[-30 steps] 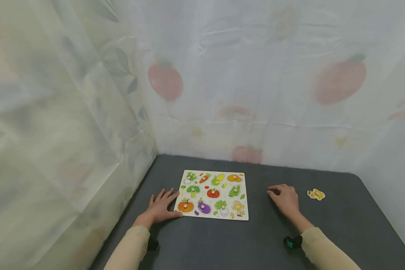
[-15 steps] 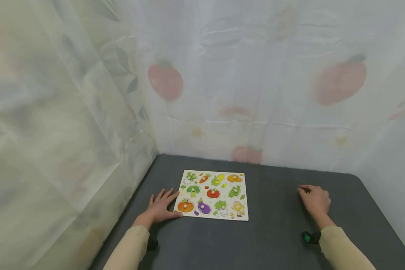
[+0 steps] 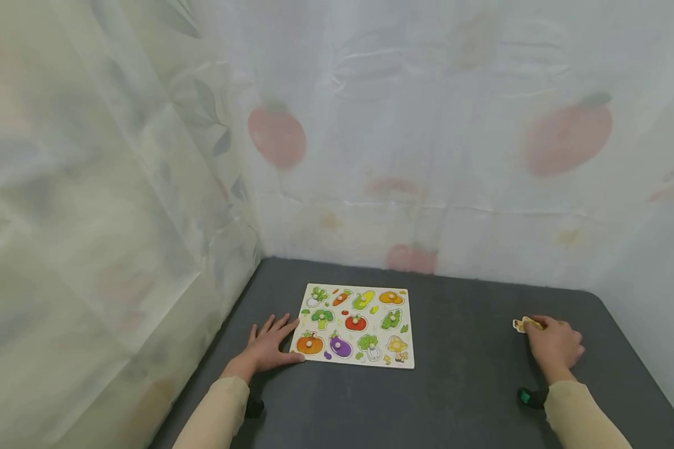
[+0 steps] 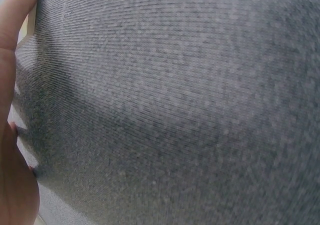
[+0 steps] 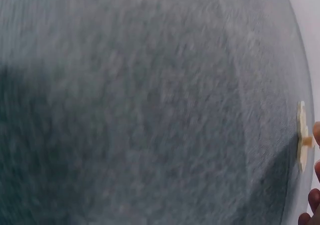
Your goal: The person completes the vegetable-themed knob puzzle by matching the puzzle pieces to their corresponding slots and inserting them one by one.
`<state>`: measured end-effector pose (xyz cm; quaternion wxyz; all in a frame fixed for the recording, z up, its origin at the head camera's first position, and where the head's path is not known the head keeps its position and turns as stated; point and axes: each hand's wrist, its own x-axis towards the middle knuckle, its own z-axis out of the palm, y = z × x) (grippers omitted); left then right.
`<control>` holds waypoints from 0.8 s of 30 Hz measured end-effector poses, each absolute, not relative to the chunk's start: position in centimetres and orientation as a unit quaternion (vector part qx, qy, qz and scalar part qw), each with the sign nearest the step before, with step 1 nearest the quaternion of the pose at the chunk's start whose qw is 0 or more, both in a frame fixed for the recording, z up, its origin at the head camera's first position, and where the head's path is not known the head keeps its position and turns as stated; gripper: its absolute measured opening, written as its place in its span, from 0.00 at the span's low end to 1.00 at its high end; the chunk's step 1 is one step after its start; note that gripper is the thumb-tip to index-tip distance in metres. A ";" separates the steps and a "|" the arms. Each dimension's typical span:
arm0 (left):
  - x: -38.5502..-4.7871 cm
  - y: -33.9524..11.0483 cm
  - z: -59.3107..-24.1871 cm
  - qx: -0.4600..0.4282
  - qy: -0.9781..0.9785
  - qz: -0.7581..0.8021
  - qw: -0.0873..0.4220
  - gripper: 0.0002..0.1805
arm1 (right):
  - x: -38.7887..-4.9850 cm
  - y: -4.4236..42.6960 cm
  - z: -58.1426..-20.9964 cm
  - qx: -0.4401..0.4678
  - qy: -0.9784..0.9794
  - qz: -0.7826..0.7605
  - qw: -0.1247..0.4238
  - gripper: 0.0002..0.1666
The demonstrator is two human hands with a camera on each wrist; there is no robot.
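A white knobbed puzzle board [image 3: 351, 307] with vegetable pictures lies left of the middle of the table. My left hand [image 3: 266, 344] rests at its left edge, fingers spread and thumb by the near corner; the left wrist view shows only part of that hand. Far to the right, my right hand [image 3: 555, 342] is at a yellow puzzle piece [image 3: 519, 324], covering its right part. In the right wrist view, fingertips [image 5: 317, 132] are at the peg of the puzzle piece [image 5: 302, 127]. Whether they pinch the peg is cut off at the frame's edge.
The dark grey table [image 3: 455, 386] runs back to a pale curtain [image 3: 455, 156] with fruit prints. Another curtain [image 3: 118, 218] hangs close along the table's left edge. The right curtain [image 3: 651, 268] borders the other side.
My right hand has moved right from beside the board to the yellow puzzle piece, hiding it midway and now covering part of it. The left hand and board stay put.
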<state>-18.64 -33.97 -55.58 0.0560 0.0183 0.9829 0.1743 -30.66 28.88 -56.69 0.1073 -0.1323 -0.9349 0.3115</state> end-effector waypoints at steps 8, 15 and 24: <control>-18.8 -33.9 -55.7 0.014 0.982 0.177 0.057 0.57 | -30.8 29.3 -57.0 -0.174 -0.934 0.299 0.086 0.28; -18.7 -33.9 -55.7 0.016 0.982 0.178 0.055 0.57 | -30.6 29.1 -57.3 -0.175 -0.930 0.307 0.101 0.27; -18.7 -34.1 -56.2 0.030 0.979 0.200 0.037 0.57 | -30.3 28.5 -57.3 -0.185 -0.921 0.324 0.109 0.27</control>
